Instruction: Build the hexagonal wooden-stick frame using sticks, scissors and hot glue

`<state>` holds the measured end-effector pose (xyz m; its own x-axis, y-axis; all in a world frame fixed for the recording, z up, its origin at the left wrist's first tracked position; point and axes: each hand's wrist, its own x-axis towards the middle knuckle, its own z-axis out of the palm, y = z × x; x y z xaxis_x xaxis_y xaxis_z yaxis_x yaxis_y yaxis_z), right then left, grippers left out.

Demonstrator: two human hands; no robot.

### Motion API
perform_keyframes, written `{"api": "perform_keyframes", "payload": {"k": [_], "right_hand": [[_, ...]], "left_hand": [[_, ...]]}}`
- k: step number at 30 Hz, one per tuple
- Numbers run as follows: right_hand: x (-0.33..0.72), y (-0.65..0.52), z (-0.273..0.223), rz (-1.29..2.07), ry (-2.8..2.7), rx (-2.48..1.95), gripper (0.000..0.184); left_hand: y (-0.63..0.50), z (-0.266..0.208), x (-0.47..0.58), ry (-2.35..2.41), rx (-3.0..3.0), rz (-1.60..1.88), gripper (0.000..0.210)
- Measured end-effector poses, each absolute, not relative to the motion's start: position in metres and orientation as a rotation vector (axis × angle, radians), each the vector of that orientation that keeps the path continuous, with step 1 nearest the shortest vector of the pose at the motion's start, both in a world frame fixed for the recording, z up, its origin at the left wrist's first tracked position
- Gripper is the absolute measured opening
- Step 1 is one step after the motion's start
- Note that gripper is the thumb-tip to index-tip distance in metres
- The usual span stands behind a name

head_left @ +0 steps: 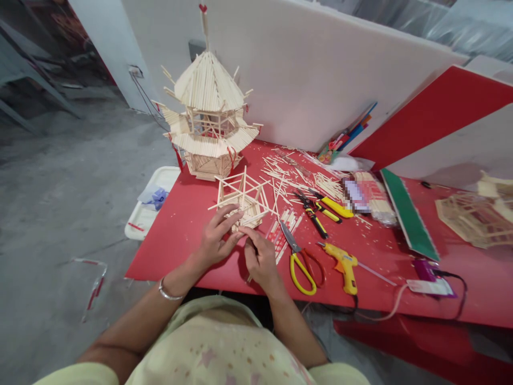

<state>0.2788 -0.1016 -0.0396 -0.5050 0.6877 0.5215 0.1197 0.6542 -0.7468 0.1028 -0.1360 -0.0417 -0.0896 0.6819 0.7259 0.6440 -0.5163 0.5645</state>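
A small many-sided frame of thin wooden sticks [256,199] stands near the table's front edge, its upper sticks crossing and jutting past the corners. My left hand [218,238] lies against its near left side, fingers bent over the sticks and thumb at the near edge. Close by on the right, my right hand [260,259] has its fingers curled in, with the index fingertip near the left thumb. The pale end of a wooden stick [249,278] pokes out below the right hand; the rest of it is hidden. Behind the frame rises a finished-looking stick pagoda [212,141] with red tassels.
Right of my hands lie yellow-and-red-handled scissors [302,267], a yellow glue gun [342,264], pliers [315,216], a yellow cutter [336,206] and loose sticks [276,174]. A green board [409,214] leans farther right. A white tray [134,227] sits beyond the table's left edge.
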Motion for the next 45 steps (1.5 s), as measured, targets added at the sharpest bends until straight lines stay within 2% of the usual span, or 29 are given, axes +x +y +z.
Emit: {"api": "perform_keyframes", "payload": {"k": [36,45], "right_hand": [[0.2786,-0.1022,-0.0401,0.814,-2.007,-0.645,0.049],[0.2784,-0.1020,-0.0398,0.812,-2.000,-0.626,0.053]], "left_hand": [[-0.1355,-0.0418,0.1029,1.561,2.108,1.711,0.044],[-0.1356,-0.0413,0.1030,1.535,2.103,1.716,0.046]]}}
